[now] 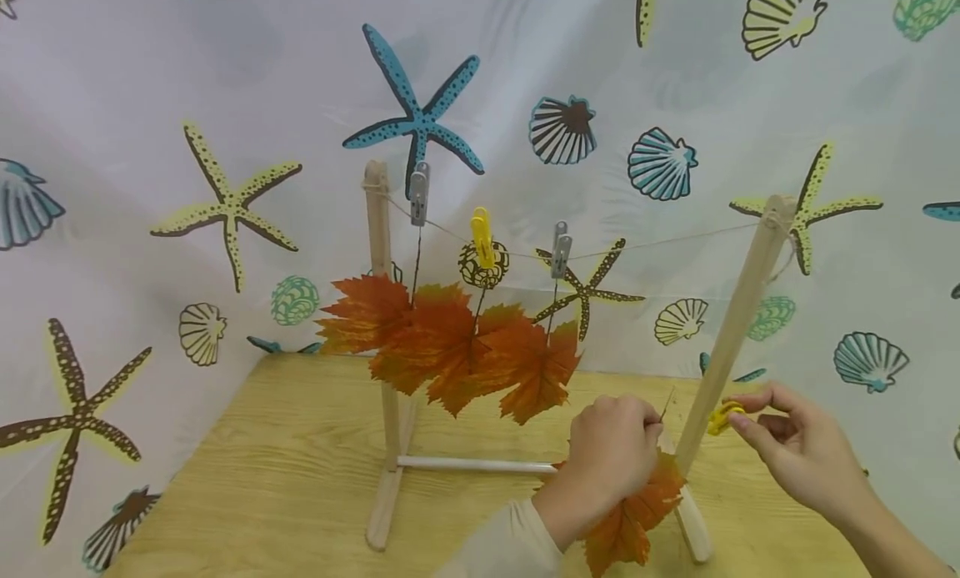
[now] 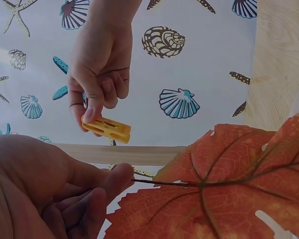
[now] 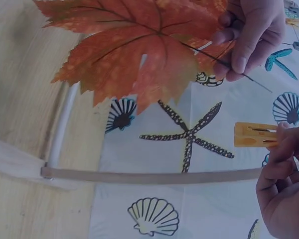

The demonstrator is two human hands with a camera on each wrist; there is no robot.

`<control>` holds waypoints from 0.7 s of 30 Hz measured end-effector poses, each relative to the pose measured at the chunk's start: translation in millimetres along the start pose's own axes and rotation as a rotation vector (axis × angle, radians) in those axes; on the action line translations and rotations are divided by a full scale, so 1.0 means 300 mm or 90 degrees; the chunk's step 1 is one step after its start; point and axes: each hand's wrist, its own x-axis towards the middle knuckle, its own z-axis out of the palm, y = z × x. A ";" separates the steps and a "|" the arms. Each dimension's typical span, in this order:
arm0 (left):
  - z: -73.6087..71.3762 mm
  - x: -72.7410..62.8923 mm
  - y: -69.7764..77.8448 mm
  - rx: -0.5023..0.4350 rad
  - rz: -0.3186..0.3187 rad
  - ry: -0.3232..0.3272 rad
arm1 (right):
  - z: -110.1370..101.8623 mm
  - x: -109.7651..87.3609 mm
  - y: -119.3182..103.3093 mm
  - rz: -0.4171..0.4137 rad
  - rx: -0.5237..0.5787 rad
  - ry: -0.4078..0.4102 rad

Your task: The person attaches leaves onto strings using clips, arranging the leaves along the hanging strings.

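Observation:
My left hand [image 1: 611, 449] pinches the thin dark stem of an orange maple leaf [image 1: 633, 520] between thumb and fingertips. The leaf hangs below that hand, and the stem's free end sticks out above the fingers. To the right, my right hand [image 1: 806, 449] pinches a yellow clothespin [image 1: 724, 417] by one end, beside the right post. The right wrist view shows the clothespin [image 3: 255, 134] apart from the stem tip. Three more leaves [image 1: 457, 344] hang from the string [image 1: 660, 243] by two grey clothespins [image 1: 560, 250] and one yellow clothespin [image 1: 482, 238].
The string runs between a left wooden post [image 1: 380, 244] and a right wooden post [image 1: 742, 311]. A white bar [image 1: 476, 464] joins their feet on the wooden table [image 1: 285, 444]. Behind stands a white cloth [image 1: 285, 77] printed with starfish and shells.

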 end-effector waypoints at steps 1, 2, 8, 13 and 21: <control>-0.004 0.003 -0.002 0.003 0.003 0.006 | 0.001 0.015 -0.011 0.007 0.004 -0.009; -0.008 0.007 -0.005 0.003 0.004 0.010 | 0.002 0.028 -0.021 0.015 0.011 -0.017; -0.017 0.020 -0.005 -0.019 0.006 0.012 | -0.002 0.084 -0.059 0.060 0.029 -0.051; -0.029 0.031 -0.005 -0.035 0.020 0.022 | -0.005 0.121 -0.088 0.057 0.033 -0.061; -0.058 0.043 -0.006 -0.047 0.045 0.056 | -0.013 0.171 -0.157 0.019 0.047 -0.071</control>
